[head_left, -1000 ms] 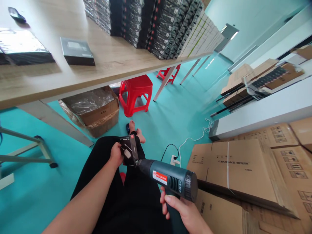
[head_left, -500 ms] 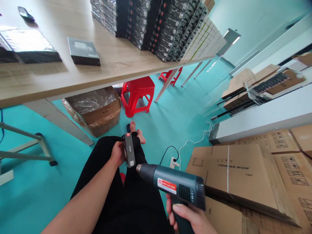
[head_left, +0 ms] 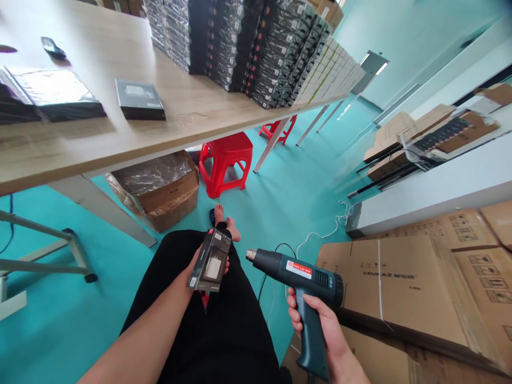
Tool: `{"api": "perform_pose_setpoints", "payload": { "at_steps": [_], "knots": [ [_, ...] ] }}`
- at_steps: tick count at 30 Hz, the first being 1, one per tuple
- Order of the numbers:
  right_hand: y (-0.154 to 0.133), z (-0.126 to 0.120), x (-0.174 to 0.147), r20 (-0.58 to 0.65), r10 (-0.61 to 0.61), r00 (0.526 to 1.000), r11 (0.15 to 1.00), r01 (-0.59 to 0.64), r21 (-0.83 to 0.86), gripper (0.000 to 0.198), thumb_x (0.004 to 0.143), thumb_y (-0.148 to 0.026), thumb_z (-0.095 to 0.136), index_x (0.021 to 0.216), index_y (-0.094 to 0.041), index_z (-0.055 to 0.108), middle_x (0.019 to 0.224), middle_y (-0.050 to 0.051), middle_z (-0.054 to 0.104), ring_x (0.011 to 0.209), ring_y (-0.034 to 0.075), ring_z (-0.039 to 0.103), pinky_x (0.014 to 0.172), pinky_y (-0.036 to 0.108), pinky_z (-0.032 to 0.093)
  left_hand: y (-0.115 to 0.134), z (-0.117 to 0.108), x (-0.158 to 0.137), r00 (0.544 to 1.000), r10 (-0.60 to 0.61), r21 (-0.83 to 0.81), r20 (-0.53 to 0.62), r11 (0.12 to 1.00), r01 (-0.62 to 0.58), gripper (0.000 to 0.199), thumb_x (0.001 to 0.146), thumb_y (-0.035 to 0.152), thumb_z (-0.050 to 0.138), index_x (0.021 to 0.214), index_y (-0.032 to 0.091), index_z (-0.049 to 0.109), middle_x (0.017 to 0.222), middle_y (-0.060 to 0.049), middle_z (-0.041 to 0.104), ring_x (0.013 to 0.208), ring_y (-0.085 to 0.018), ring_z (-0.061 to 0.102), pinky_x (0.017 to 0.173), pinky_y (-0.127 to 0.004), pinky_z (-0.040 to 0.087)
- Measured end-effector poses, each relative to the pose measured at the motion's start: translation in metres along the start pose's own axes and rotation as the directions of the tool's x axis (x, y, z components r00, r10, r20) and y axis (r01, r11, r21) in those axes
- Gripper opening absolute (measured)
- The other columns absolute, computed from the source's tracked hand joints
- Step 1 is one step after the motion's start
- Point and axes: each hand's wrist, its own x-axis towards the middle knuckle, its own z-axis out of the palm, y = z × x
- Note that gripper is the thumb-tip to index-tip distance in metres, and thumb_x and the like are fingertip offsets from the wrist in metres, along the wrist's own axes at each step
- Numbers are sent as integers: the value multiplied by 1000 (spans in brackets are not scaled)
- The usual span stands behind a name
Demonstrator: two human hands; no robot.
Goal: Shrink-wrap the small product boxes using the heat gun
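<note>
My left hand (head_left: pixel 195 260) is closed around a small dark retail box (head_left: pixel 210 260) with a pale panel on its broad face, held tilted above my lap. Most of the fingers are behind the box; a few tips show at its right edge. In my right hand (head_left: pixel 319 314) is a dark teal heat gun (head_left: pixel 302 274) with a red and white label, gripped by its handle. Its metal nozzle points left toward the box, with a gap between them.
Stacks of film-wrapped black boxes (head_left: pixel 236 48) stand on the wooden table (head_left: pixel 96 152), with a single dark box (head_left: pixel 140 98) near its edge. Below are an open carton (head_left: pixel 156 186) and a red stool (head_left: pixel 226 160). Large cartons (head_left: pixel 394 288) line the right; cables (head_left: pixel 324 233) cross the floor.
The small box has turned from its narrow side to show its broad face. The heat gun has moved up and to the right, away from the box.
</note>
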Motion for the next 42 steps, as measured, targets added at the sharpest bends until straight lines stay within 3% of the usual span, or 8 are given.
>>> {"api": "perform_pose_setpoints", "payload": {
  "at_steps": [7,17,28,31,35,37,40,42],
  "knots": [
    [-7,6,20,-10,-4,1000,997,5,81,26,82,-26,57,102,-9,59,82,4,56,64,10,52,52,18,46,-1,29,-8,999,-37,44,15,998,36,83,77,71,43,122,2,51,107,-26,61,101,-39,58,89,-60,43],
    [-13,35,33,110,4,994,1000,-3,-6,29,82,-28,54,103,-9,59,83,5,57,65,11,54,53,20,47,-3,40,-14,993,-4,59,-115,998,11,64,78,60,49,113,6,57,99,-21,65,96,-39,60,83,-61,46],
    [-21,60,41,78,-15,997,985,28,-171,30,80,-30,57,103,-10,59,84,5,59,65,12,57,53,19,47,-2,43,-15,991,-48,13,-123,999,50,57,78,57,51,110,10,58,92,-20,67,88,-39,64,75,-59,50],
    [-20,71,27,126,0,992,925,48,-378,31,79,-30,58,104,-11,60,84,7,62,64,13,60,53,21,48,-2,40,-10,988,-29,5,-152,1000,30,49,79,52,54,106,11,60,86,-17,69,82,-35,66,72,-51,53],
    [-21,82,9,232,178,956,710,38,-703,31,75,-29,65,99,-10,63,82,8,65,61,15,61,54,25,47,-1,37,-5,942,187,32,-279,982,-185,29,83,31,55,102,11,61,77,-11,70,70,-24,67,67,-33,55],
    [-24,86,8,226,125,966,655,91,-751,31,76,-31,65,99,-11,65,81,8,65,62,15,61,57,26,47,-2,37,-5,962,146,30,-230,989,-143,33,83,35,54,104,10,61,79,-12,70,74,-26,68,68,-35,56],
    [-32,92,12,145,-52,988,677,142,-722,33,78,-36,63,102,-14,64,85,7,65,65,14,60,60,27,49,-2,33,-7,994,-21,15,-107,1000,23,49,82,50,53,109,9,59,83,-15,70,80,-33,67,67,-43,55],
    [-37,95,11,162,-17,987,670,131,-730,32,77,-35,64,101,-14,63,84,7,65,64,14,60,59,27,49,-2,26,-6,991,19,18,-132,1000,-16,43,82,45,55,108,10,59,80,-13,70,74,-29,67,64,-39,55]
  ]
}}
